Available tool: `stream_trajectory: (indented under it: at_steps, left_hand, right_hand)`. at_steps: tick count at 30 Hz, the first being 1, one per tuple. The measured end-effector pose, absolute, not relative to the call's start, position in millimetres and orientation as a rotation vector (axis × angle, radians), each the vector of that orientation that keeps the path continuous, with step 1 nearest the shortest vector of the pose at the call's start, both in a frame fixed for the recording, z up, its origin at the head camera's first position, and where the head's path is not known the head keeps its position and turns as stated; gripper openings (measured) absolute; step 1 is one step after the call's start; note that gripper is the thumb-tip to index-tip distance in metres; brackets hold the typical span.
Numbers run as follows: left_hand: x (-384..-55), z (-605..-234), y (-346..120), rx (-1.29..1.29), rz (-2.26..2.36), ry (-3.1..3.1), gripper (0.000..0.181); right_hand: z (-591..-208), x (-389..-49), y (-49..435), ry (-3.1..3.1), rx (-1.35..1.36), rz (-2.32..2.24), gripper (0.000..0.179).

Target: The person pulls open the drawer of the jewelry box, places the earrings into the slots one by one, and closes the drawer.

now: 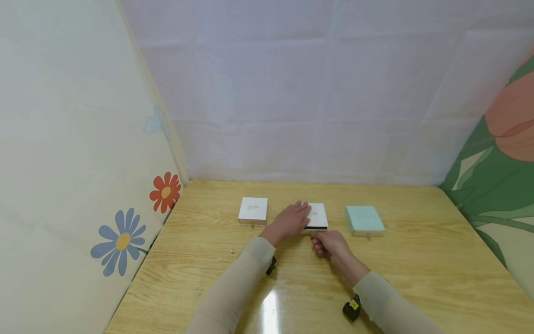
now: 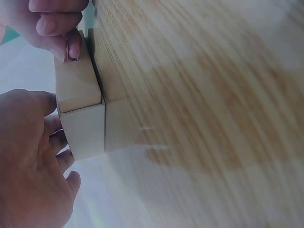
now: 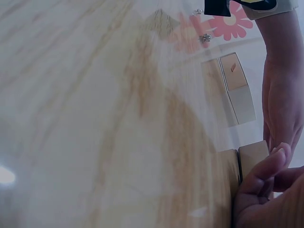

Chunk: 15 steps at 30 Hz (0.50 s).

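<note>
The middle box (image 1: 319,214) sits on the surface (image 1: 421,250), with a white box (image 1: 254,209) to its left and a green box (image 1: 365,218) to its right. The left hand (image 1: 292,219) rests on its top, fingers extended; the right hand (image 1: 331,243) pinches the pull tab (image 2: 73,59) at its front. Light pressure could let it slide; hard tugging might tear the tab.

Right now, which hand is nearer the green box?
Right. The right hand is in front and left of the green box; the left hand lies farther left, on the middle box.
</note>
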<state>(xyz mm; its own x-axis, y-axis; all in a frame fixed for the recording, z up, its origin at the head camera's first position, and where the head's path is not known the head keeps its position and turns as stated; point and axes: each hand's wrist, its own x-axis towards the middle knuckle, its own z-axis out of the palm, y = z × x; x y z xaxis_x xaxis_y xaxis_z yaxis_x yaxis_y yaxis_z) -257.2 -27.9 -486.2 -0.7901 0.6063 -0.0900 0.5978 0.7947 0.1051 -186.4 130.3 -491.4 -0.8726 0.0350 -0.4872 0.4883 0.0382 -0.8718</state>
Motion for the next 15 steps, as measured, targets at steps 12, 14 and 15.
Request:
stream_trajectory:
  at_steps: [12,14,15]
  left_hand:
    - [-258.2,-484.8,-26.9,0.949,0.107,2.853,0.054]
    - [-258.3,-484.7,-26.6,0.944,0.113,2.853,0.054]
    - [-258.4,-484.7,-26.4,0.943,0.113,2.853,0.054]
  right_hand:
    - [-492.7,-189.7,130.2,1.976,0.536,-1.915,0.019]
    - [-492.5,-190.0,130.4,1.972,0.537,-1.916,0.019]
    - [-492.5,-190.1,130.7,1.971,0.534,-1.917,0.018]
